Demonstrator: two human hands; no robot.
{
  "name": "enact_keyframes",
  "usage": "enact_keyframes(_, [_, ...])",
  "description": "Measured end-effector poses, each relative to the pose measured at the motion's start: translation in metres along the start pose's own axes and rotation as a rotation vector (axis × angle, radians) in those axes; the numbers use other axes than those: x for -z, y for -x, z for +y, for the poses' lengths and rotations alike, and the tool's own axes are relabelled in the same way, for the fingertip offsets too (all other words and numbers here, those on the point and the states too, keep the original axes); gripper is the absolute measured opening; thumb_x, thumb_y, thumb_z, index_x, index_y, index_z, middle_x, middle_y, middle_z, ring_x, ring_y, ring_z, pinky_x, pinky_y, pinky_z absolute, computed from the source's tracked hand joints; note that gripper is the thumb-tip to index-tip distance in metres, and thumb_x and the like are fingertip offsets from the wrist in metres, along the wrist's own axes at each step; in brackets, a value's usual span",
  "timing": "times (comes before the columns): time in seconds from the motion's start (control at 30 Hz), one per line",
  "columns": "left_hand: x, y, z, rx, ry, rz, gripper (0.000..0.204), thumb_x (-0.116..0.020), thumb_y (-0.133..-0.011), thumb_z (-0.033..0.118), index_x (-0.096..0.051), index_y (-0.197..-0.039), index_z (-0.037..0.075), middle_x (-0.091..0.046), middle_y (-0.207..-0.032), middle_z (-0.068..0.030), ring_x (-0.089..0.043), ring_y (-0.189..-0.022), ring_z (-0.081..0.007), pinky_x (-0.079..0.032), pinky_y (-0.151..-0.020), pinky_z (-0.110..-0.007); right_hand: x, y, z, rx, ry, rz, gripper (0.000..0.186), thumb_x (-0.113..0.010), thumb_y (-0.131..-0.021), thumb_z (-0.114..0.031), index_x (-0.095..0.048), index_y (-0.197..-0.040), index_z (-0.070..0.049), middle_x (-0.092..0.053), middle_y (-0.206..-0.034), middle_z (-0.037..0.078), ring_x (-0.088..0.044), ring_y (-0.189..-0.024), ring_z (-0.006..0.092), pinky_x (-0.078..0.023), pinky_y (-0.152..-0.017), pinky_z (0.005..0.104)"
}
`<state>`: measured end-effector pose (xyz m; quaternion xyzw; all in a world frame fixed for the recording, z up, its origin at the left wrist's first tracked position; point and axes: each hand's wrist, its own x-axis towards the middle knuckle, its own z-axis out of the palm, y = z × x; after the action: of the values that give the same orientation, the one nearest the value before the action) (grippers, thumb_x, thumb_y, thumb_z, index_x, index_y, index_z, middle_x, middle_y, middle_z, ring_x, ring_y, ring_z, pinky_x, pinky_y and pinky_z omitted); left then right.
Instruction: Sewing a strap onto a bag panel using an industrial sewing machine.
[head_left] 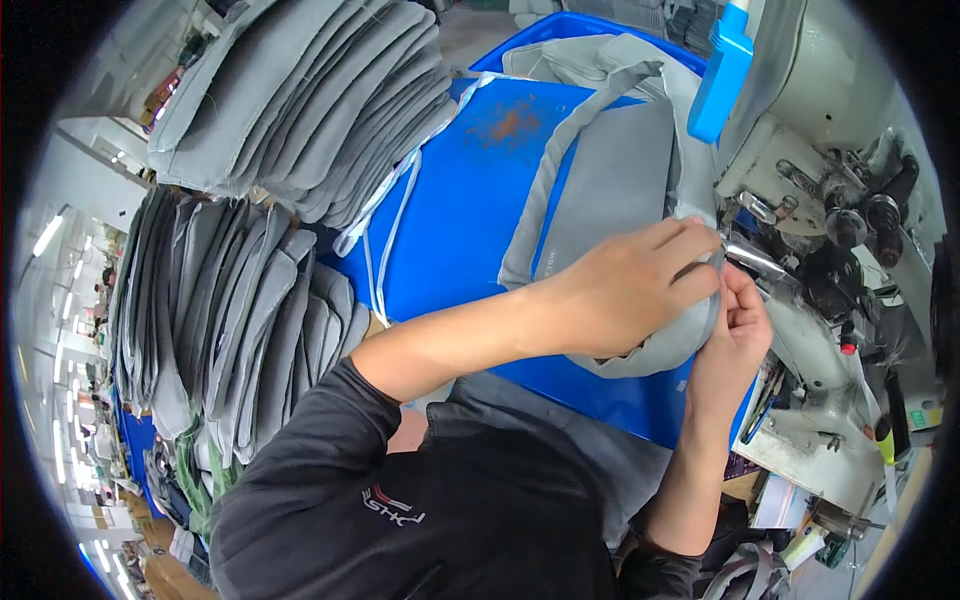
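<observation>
A grey fabric panel [615,165] lies on the blue tabletop, with a long grey fabric strip [540,195] looping around it. My left hand [630,285] lies across the near right part of this piece, its fingers bent and closed on the fabric edge. Just right of it, my right hand [738,325] pinches the same edge with thumb and fingers. Both hands are beside the metal working parts of an industrial sewing machine [765,255]. The exact spot where the edge meets the machine is hidden by my fingers.
Two tall piles of grey fabric pieces, a far pile [300,90] and a nearer pile [220,310], stand at the left. White tape [385,215] hangs along the blue tabletop [450,240]. A blue bin [560,25] holds more grey fabric behind. A blue plastic piece [722,80] hangs above.
</observation>
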<state>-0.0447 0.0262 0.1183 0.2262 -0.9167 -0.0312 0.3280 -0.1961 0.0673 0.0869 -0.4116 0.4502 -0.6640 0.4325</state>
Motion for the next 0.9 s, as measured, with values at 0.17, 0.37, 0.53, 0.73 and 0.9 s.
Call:
enact_keyframes(0.17, [0.001, -0.004, -0.002, 0.036, 0.069, -0.005, 0.034, -0.062, -0.072, -0.002, -0.055, -0.105, -0.002, -0.051, -0.123, -0.0199, -0.053, -0.121, -0.0393, -0.051, -0.092, -0.041, 0.010, -0.007, -0.003, -0.025, 0.052, -0.031, 0.015, -0.055, -0.099, -0.005, -0.065, -0.108, 0.003, -0.071, -0.092, 0.004, -0.062, -0.079, 0.0052, -0.049, -0.071, 0.0197])
enact_keyframes(0.37, [-0.005, 0.008, -0.015, -0.067, 0.131, 0.073, 0.043, -0.061, -0.069, -0.007, -0.056, -0.111, 0.000, -0.052, -0.127, -0.0197, -0.051, -0.127, -0.0399, -0.049, -0.098, -0.043, 0.010, -0.005, -0.016, -0.099, 0.134, -0.049, 0.018, -0.056, -0.101, -0.014, -0.066, -0.102, 0.000, -0.064, -0.077, 0.000, -0.055, -0.061, 0.0034, -0.046, -0.054, 0.0199])
enact_keyframes(0.53, [0.008, 0.012, -0.018, -0.015, 0.203, 0.064, 0.045, -0.060, -0.068, -0.011, -0.058, -0.110, 0.004, -0.058, -0.123, -0.0172, -0.055, -0.123, -0.0368, -0.049, -0.097, -0.042, 0.007, -0.006, -0.013, -0.118, 0.131, -0.007, 0.018, -0.059, -0.100, -0.018, -0.065, -0.096, -0.001, -0.061, -0.070, -0.002, -0.052, -0.056, 0.0032, -0.045, -0.052, 0.0203])
enact_keyframes(0.73, [-0.018, -0.058, -0.081, 0.103, 0.231, 0.366, 0.017, -0.059, -0.082, 0.001, -0.059, -0.098, 0.000, -0.064, -0.100, -0.0162, -0.064, -0.096, -0.0342, -0.051, -0.080, -0.040, 0.006, -0.006, -0.018, -0.077, 0.211, -0.039, 0.019, -0.061, -0.099, -0.018, -0.066, -0.092, -0.002, -0.058, -0.065, -0.003, -0.048, -0.053, 0.0027, -0.041, -0.049, 0.0205])
enact_keyframes(0.9, [-0.061, -0.095, -0.130, 0.278, 0.562, -0.145, 0.016, -0.059, -0.082, 0.014, -0.062, -0.089, 0.000, -0.066, -0.089, -0.0241, -0.064, -0.085, -0.0416, -0.048, -0.074, -0.047, 0.002, -0.006, -0.014, -0.060, 0.237, 0.026, 0.020, -0.059, -0.100, -0.017, -0.068, -0.091, -0.002, -0.055, -0.063, -0.006, -0.044, -0.052, 0.0019, -0.036, -0.048, 0.0196])
